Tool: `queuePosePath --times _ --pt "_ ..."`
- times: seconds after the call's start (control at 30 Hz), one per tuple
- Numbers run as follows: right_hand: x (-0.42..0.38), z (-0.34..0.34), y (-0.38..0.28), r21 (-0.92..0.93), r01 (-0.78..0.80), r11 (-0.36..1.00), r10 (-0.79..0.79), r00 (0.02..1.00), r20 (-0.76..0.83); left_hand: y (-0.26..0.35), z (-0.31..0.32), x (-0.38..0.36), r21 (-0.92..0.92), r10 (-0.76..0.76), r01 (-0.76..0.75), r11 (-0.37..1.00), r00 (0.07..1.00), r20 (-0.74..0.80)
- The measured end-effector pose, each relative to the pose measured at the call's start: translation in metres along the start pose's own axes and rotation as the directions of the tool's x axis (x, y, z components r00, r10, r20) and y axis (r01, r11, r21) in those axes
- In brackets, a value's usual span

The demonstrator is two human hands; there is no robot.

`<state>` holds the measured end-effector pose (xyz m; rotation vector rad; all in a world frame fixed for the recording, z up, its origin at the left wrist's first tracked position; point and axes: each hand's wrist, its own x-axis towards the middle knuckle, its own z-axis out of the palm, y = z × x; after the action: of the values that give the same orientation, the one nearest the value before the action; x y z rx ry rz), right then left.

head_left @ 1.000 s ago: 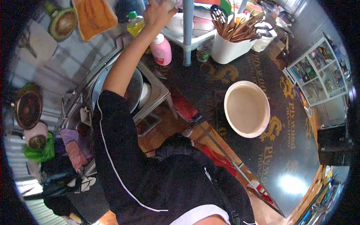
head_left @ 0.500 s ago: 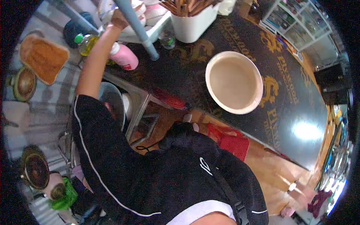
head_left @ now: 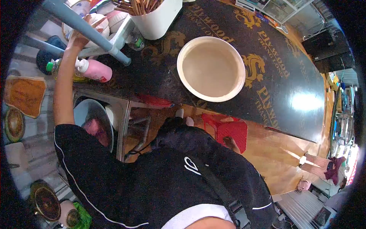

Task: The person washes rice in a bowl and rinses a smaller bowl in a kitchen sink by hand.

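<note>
My left hand [head_left: 79, 37] reaches up to a rack of dishes at the upper left. Its fingers are closed on a white bowl [head_left: 100, 23] there, and a grey pipe [head_left: 89, 32] passes in front and hides part of the grip. Below the wrist lie a pink bottle [head_left: 97, 71] and a bottle of yellow liquid with a green cap [head_left: 50, 66]. My right hand [head_left: 231, 144] hangs low in front of a red plastic stool [head_left: 238, 131]; its fingers are too small to make out. A large round cream basin [head_left: 211, 68] stands on the black table.
The black plywood-printed table [head_left: 284, 87] fills the middle and right. A white holder [head_left: 162, 23] full of chopsticks stands beside the rack. Left of me are a metal basin [head_left: 95, 114] with something reddish inside, an orange-brown board [head_left: 24, 95] and round pans.
The view has shifted, so the table things sit further left. My left hand stays at the rack, its fingers now showing on the bowl. My right hand has come into view by the stool.
</note>
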<state>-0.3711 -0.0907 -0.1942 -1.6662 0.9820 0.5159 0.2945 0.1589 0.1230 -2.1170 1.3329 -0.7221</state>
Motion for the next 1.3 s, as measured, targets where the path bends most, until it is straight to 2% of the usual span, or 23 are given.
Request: queuePosePath --times 0.1,0.2,0.27,0.4,0.47,0.5,0.53,0.57,0.6,0.63,0.67,0.7,0.73,0.77,0.8,0.83,0.87,0.93,0.97,1.03,1.07,1.17,1.3 --pt "0.001 -0.003 -0.004 -0.026 0.004 1.000 -0.003 0.999 0.032 0.009 -0.038 -0.003 -0.072 0.073 -0.083 0.994 0.988 -0.134" --pt "0.000 -0.009 -0.010 -0.080 0.005 0.997 0.001 0.997 0.077 0.001 -0.021 -0.002 0.010 0.036 -0.037 0.999 0.995 0.092" --pt "-0.004 -0.016 -0.019 -0.149 0.002 0.989 0.019 0.990 0.139 -0.006 0.029 -0.011 -0.122 -0.136 0.118 0.985 0.980 -0.145" --pt "-0.013 -0.044 -0.060 -0.369 0.011 0.929 0.128 0.927 0.351 -0.002 0.016 -0.024 -0.192 -0.148 0.114 0.975 0.974 -0.173" --pt "-0.025 -0.063 -0.094 -0.366 0.016 0.930 0.151 0.893 0.423 -0.011 0.019 -0.042 -0.257 -0.125 0.069 0.964 0.970 -0.210" --pt "-0.039 -0.073 -0.112 -0.302 0.017 0.953 0.117 0.899 0.421 -0.005 -0.014 -0.045 -0.334 -0.267 0.225 0.915 0.960 -0.085" --pt "-0.052 -0.084 -0.130 -0.236 0.019 0.972 0.084 0.904 0.418 0.012 -0.058 -0.050 -0.390 -0.389 0.377 0.840 0.920 0.050" --pt "-0.070 -0.094 -0.152 -0.099 0.022 0.995 0.021 0.912 0.411 0.031 -0.086 -0.063 -0.599 -0.625 0.505 0.621 0.780 0.010" --pt "-0.083 -0.102 -0.173 0.071 0.113 0.991 -0.130 0.941 0.312 0.049 -0.103 -0.078 -0.768 -0.777 0.523 0.370 0.628 0.053" --pt "-0.093 -0.108 -0.194 0.228 0.216 0.949 -0.259 0.949 0.181 0.070 -0.116 -0.087 -0.883 -0.875 0.460 0.093 0.461 0.148" --pt "-0.099 -0.109 -0.222 0.290 0.390 0.874 -0.393 0.918 -0.051 0.100 -0.135 -0.089 -0.887 -0.868 0.453 -0.094 0.399 0.296" --pt "-0.094 -0.112 -0.241 0.345 0.369 0.863 -0.302 0.924 -0.235 0.137 -0.153 -0.080 -0.855 -0.829 0.435 -0.282 0.339 0.445" --pt "-0.086 -0.113 -0.256 0.385 0.459 0.800 -0.316 0.869 -0.380 0.176 -0.163 -0.058 -0.880 -0.690 0.422 -0.217 0.571 0.444" --pt "-0.075 -0.111 -0.272 0.390 0.520 0.760 -0.306 0.815 -0.492 0.218 -0.168 -0.034 -0.906 -0.505 0.393 -0.158 0.756 0.416" --pt "-0.061 -0.110 -0.283 0.319 0.514 0.796 -0.303 0.796 -0.524 0.257 -0.166 -0.014 -0.889 -0.448 0.282 -0.361 0.784 0.431" --pt "-0.046 -0.108 -0.289 0.247 0.501 0.829 -0.306 0.777 -0.550 0.297 -0.125 -0.007 -0.903 -0.480 0.263 -0.340 0.777 0.407" --pt "-0.029 -0.104 -0.292 0.241 0.505 0.829 -0.314 0.776 -0.547 0.294 -0.141 0.010 -0.731 -0.243 0.167 -0.661 0.875 0.419" --pt "-0.001 -0.097 -0.294 0.048 0.651 0.757 -0.496 0.621 -0.608 0.305 -0.135 0.020 -0.515 -0.105 0.298 -0.804 0.780 0.617" --pt "0.005 -0.099 -0.296 0.044 0.653 0.756 -0.502 0.621 -0.603 0.302 -0.136 0.020 -0.436 -0.039 0.291 -0.852 0.794 0.606" --pt "0.011 -0.098 -0.295 -0.048 0.630 0.775 -0.514 0.584 -0.628 0.300 -0.133 0.019 -0.446 -0.031 0.296 -0.845 0.804 0.594" --pt "0.011 -0.096 -0.295 -0.047 0.625 0.779 -0.512 0.591 -0.623 0.299 -0.132 0.017 -0.458 -0.023 0.298 -0.837 0.818 0.574" --pt "0.009 -0.095 -0.297 0.200 0.737 0.646 -0.487 0.599 -0.635 0.295 -0.137 0.014 -0.367 0.066 0.312 -0.876 0.833 0.549" --pt "0.005 -0.098 -0.291 0.168 0.717 0.677 -0.494 0.611 -0.619 0.297 -0.148 0.009 -0.391 0.036 0.263 -0.882 0.865 0.500"
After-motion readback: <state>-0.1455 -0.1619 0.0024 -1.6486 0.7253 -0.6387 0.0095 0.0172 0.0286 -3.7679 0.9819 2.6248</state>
